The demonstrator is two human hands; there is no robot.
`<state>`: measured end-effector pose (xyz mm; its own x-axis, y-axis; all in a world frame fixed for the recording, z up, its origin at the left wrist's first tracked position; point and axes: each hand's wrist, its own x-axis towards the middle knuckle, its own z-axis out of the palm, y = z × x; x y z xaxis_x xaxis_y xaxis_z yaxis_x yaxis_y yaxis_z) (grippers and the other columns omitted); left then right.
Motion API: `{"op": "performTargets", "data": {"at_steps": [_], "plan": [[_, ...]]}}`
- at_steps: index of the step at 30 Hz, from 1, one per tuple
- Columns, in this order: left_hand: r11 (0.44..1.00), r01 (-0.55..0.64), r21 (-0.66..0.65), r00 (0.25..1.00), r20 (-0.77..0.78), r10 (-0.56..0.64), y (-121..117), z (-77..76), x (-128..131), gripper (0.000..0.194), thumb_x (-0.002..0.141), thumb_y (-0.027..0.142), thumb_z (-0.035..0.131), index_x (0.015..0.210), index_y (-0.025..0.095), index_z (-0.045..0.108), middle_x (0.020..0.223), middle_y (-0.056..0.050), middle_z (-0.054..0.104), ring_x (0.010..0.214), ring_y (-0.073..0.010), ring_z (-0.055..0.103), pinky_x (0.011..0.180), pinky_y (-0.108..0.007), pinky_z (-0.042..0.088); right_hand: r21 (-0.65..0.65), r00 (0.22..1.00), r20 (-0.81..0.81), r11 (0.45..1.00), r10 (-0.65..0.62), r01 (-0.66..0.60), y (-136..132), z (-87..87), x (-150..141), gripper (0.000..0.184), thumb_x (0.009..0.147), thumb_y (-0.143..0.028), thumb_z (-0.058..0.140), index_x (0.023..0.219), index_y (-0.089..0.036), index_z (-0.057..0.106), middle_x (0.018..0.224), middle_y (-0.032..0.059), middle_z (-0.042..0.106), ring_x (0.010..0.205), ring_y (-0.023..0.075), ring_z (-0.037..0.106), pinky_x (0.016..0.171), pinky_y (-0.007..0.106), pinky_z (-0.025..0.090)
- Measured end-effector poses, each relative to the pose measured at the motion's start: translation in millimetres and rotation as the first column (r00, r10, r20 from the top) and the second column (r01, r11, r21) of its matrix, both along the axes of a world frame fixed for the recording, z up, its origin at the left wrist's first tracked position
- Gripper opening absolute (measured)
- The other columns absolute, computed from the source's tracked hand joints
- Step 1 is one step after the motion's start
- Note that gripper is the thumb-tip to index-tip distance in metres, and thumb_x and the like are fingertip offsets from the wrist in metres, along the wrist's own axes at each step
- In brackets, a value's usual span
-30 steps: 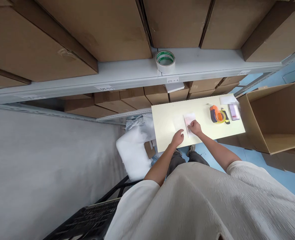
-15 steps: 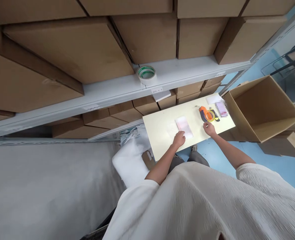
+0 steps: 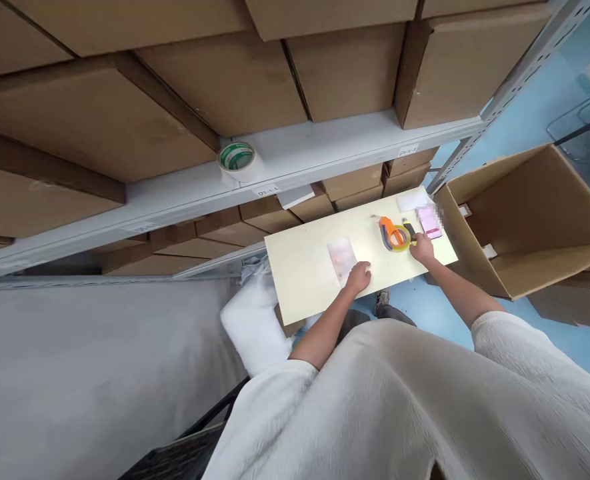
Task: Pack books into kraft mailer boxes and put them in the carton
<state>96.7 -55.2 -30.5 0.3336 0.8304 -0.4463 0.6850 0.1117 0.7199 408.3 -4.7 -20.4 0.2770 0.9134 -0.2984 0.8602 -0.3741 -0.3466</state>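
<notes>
The right hand (image 3: 422, 248) has reached the black tool (image 3: 409, 229), leaving the left hand (image 3: 359, 276) at the paper (image 3: 341, 257); I can't tell either grip's state.

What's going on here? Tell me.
At a pale tabletop, the person's left hand lies over the lower right corner of a flat pinkish item. The right hand is at a small dark item beside the orange tape dispenser; whether it grips that item is unclear.
</notes>
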Motion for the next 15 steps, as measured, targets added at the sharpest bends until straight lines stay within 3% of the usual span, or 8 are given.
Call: {"op": "performTargets", "data": {"at_steps": [6, 15], "plan": [[1.0, -0.011, 0.018, 1.0, -0.025, 0.011, -0.9, -4.8, 24.7, 0.042, 0.098, 0.012, 0.055, 0.137, 0.017, 0.07, 0.151, -0.014, 0.067, 0.146, -0.0284, 0.059, 0.13, -0.046, 0.042, -0.078, 0.985, 0.027, 0.983, 0.168, -0.165, 18.5, -13.0, 9.4, 0.038, 0.091, -0.013, 0.061, 0.129, -0.012, 0.063, 0.134, 0.0216, 0.061, 0.121, 0.0329, 0.059, 0.103, 0.039, 0.048], [0.999, -0.041, 0.018, 0.997, -0.058, 0.042, -3.0, -7.2, 33.8, 0.044, 0.097, 0.012, 0.056, 0.138, 0.016, 0.07, 0.15, -0.015, 0.068, 0.146, -0.0296, 0.06, 0.129, -0.048, 0.044, -0.14, 0.979, 0.034, 0.971, 0.2, -0.194, 28.2, -16.5, 14.7, 0.028, 0.096, -0.013, 0.06, 0.123, -0.015, 0.057, 0.125, 0.0203, 0.061, 0.11, 0.0309, 0.06, 0.091, 0.038, 0.05]]}}
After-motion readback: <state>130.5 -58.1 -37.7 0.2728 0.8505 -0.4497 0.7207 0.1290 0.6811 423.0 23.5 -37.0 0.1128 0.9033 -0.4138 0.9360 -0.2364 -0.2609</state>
